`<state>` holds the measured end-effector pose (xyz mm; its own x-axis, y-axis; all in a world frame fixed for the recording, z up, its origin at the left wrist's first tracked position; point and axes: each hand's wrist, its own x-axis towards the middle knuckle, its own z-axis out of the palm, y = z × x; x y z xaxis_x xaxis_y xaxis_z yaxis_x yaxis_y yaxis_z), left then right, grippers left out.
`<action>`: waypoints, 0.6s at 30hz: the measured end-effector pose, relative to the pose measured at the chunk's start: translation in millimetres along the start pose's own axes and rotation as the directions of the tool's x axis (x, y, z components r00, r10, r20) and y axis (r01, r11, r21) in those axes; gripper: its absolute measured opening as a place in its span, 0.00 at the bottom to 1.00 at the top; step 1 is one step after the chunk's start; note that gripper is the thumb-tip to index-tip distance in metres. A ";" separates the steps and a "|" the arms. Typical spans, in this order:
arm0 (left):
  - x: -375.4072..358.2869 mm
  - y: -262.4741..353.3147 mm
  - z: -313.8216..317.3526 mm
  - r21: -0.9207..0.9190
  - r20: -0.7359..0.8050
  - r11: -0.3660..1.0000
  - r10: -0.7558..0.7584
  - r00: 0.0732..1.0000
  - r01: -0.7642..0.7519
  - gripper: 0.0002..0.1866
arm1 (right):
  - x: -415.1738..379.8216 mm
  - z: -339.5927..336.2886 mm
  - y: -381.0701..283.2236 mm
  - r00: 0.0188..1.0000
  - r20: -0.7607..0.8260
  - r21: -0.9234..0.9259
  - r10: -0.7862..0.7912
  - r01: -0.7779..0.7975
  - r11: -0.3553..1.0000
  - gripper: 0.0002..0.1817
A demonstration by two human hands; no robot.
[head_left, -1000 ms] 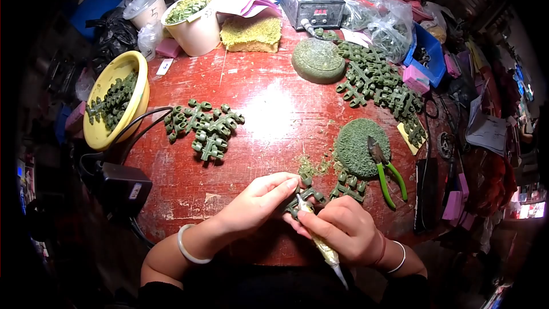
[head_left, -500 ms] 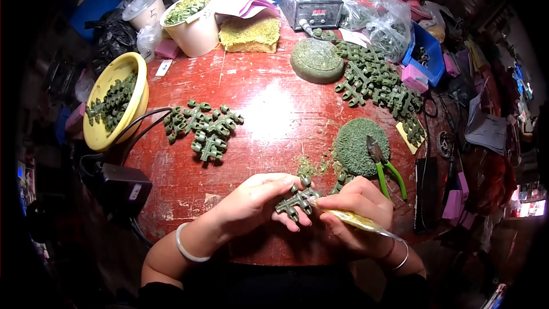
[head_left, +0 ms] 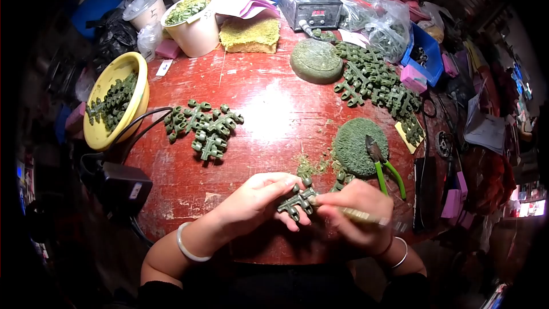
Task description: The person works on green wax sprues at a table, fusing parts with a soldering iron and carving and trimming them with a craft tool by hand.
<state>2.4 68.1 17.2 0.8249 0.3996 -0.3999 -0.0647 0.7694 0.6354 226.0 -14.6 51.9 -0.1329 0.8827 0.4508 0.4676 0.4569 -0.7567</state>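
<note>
My left hand (head_left: 257, 199) holds a dark green branched piece (head_left: 296, 202) with rounded knobs, which looks like wax, near the front edge of the table. My right hand (head_left: 360, 203) grips a yellow-handled pen-like tool (head_left: 363, 216), smeared by motion. Its tip end meets the right side of the piece, though the tip itself is hidden. Just beyond my right hand lies another green piece (head_left: 341, 181), partly covered, beside green crumbs (head_left: 311, 166). Green-handled cutters (head_left: 380, 163) rest on a round, rough green pad (head_left: 354, 143).
Similar green pieces lie in a left cluster (head_left: 206, 129), a large right-hand pile (head_left: 374, 80) and a yellow bowl (head_left: 143, 94). A black adapter (head_left: 126, 189) with cables stands at left. Farther back are a white bucket (head_left: 194, 37), a yellow sponge (head_left: 249, 34) and a display box (head_left: 309, 6).
The tool in my right hand has swung, its rear end rising slightly, and that hand has shifted a little. My left hand and the green piece stay nearly in place.
</note>
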 end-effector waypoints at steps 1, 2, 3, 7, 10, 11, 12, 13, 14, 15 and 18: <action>0.2 1.8 -0.6 0.003 0.003 1.000 -0.003 1.000 0.003 0.19 | -0.9 -3.0 2.5 0.988 0.003 0.203 0.153 -0.150 0.968 0.08; 0.4 4.2 -1.1 -0.017 -0.001 1.000 -0.004 1.000 0.004 0.20 | -4.2 -4.5 3.5 0.940 0.003 0.386 0.342 -0.316 0.867 0.07; 0.5 5.9 -0.9 -0.037 -0.005 0.999 -0.004 1.000 0.004 0.20 | -1.5 -4.0 -1.1 0.916 -0.052 0.337 0.398 -0.359 0.870 0.07; 1.3 6.4 -3.2 -0.045 0.047 0.999 -0.029 0.998 0.031 0.20 | 0.9 -4.6 3.5 0.985 -0.060 0.136 0.159 -0.150 0.979 0.09; 1.0 3.4 -4.5 -0.043 0.018 0.999 -0.025 1.000 0.026 0.19 | 3.4 -6.5 3.6 0.993 0.016 0.123 0.114 -0.115 0.986 0.10; 0.5 3.7 -3.6 -0.044 0.018 0.999 -0.025 1.000 0.026 0.19 | 4.0 -7.7 3.8 0.992 0.061 0.128 0.113 -0.120 0.984 0.11; -0.4 4.7 -1.8 -0.017 -0.009 0.999 -0.032 0.999 0.032 0.19 | 4.5 -8.3 3.5 0.992 0.061 0.128 0.114 -0.121 0.984 0.11; -0.7 5.3 -0.7 0.010 -0.036 0.999 -0.039 0.999 0.039 0.19 | 5.1 -8.7 3.2 0.986 0.083 0.146 0.144 -0.155 0.977 0.11; -0.6 5.0 -0.5 0.010 -0.036 0.999 -0.039 0.999 0.039 0.19 | 5.6 -8.9 2.8 0.979 0.105 0.164 0.174 -0.190 0.968 0.11; -0.5 4.5 -0.4 0.004 -0.031 0.999 -0.045 0.998 0.045 0.18 | 6.0 -8.9 2.3 0.979 0.105 0.164 0.175 -0.190 0.968 0.11; 0.7 4.1 -1.2 -0.001 -0.002 0.998 -0.055 0.998 0.055 0.18 | 5.3 -9.5 2.4 0.971 0.112 0.169 0.211 -0.228 0.959 0.09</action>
<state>2.1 72.2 18.7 0.8263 0.3572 -0.4354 -0.0198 0.7910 0.6114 234.7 -9.9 57.0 -0.1282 0.9658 0.2253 0.3310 0.2558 -0.9083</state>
